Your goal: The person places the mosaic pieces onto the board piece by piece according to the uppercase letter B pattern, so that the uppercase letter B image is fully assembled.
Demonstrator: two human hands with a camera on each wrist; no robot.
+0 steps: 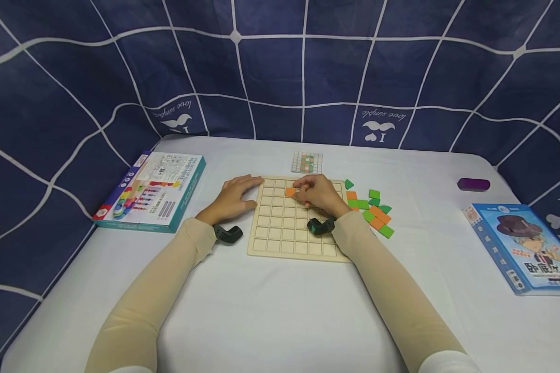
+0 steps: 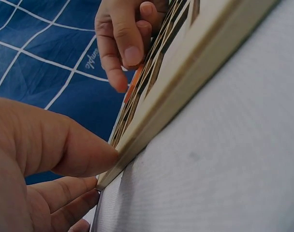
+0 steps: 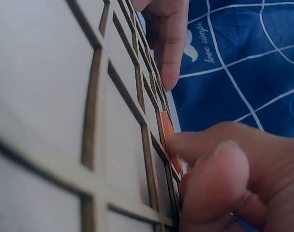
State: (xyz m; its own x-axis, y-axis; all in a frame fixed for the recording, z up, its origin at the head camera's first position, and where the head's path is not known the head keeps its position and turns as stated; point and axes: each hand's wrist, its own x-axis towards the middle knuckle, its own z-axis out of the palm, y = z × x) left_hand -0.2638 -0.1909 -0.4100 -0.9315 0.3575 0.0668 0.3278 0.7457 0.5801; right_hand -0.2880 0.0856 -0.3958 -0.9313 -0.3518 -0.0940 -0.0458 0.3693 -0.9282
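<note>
A pale wooden grid board lies on the table in front of me. My left hand rests at its left edge, fingers spread and relaxed; in the left wrist view the thumb touches the board's rim. Over the upper middle cells, my right hand has its fingers bent, thumb and fingertips at an orange square tile. In the right wrist view a fingertip touches the orange tile, which the hand partly hides. Loose green and orange tiles lie right of the board.
A small patterned card lies behind the board. At the left is a game box; at the right lie a blue box and a purple oblong object. A dark blue checked cloth hangs behind the table.
</note>
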